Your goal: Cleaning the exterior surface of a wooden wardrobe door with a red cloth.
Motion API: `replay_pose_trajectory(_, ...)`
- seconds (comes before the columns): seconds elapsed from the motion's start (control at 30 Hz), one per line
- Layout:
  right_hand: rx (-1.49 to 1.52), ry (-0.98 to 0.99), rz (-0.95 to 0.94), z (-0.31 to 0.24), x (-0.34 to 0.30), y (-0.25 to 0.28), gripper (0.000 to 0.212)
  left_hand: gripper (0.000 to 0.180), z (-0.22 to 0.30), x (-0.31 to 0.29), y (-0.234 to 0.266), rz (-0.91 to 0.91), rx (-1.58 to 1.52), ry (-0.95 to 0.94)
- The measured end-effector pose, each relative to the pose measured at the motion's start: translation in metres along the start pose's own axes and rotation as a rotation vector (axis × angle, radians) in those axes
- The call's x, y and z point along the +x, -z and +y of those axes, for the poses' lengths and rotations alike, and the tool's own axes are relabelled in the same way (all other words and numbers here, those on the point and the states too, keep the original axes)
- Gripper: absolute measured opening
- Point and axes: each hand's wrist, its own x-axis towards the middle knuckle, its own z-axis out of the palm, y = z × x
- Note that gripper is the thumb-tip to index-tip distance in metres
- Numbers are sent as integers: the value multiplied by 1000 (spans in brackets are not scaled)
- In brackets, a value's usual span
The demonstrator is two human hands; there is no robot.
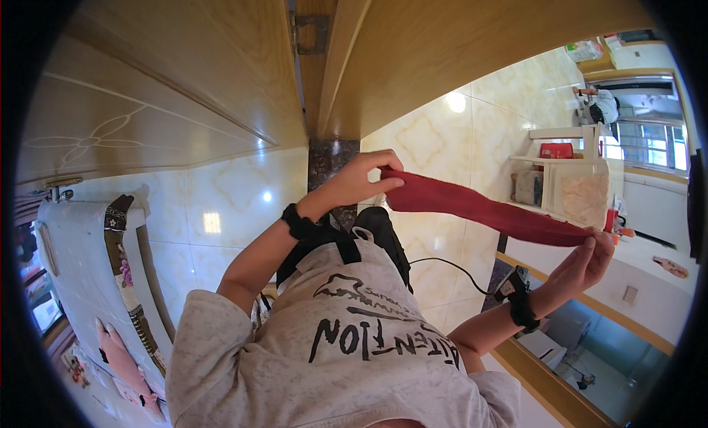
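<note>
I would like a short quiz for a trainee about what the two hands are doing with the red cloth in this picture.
1. True or false: the red cloth is stretched between the left hand and the right hand.
2. What is worn on both wrists? A) black bands B) yellow gloves C) nothing
3. Fill in: the person's shirt is light grey with dark ____ on it.

Key:
1. True. Each hand grips one end, and the cloth runs in a long band between them.
2. A. A black band sits on each wrist.
3. Lettering.
</note>
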Motion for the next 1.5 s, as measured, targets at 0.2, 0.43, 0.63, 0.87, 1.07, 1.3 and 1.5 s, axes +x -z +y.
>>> replay_pose_trajectory(0.2, 437, -174, -105, 51, -14, 7, 7, 6, 51, -5, 33, 151, 69, 4)
replay_pose_trajectory(0.43, 645, -328, -126, 61, -37, 6, 12, 5, 81, -5, 58, 141, 110, -89)
replay_pose_trajectory(0.63, 640, -507, -193, 76, -45, -12, 12, 10, 74, -1, 52, 179, -180, 279)
replay_pose_trajectory(0.87, 336, -727, -199, 55, -64, -88, 6, 21, 19, 3, 15, 116, -511, 608)
replay_pose_trajectory(1.07, 344, -438, -494, 1, -93, -155, 14, 20, 7, 7, -17, 52, -626, 564)
replay_pose_trajectory(1.3, 249, -312, -615, -2, -100, -159, 23, 16, 9, 2, -11, 108, -644, 590)
replay_pose_trajectory(1.5, 203, -137, -747, -11, -103, -152, 29, 24, 8, 2, -9, 155, -868, 513)
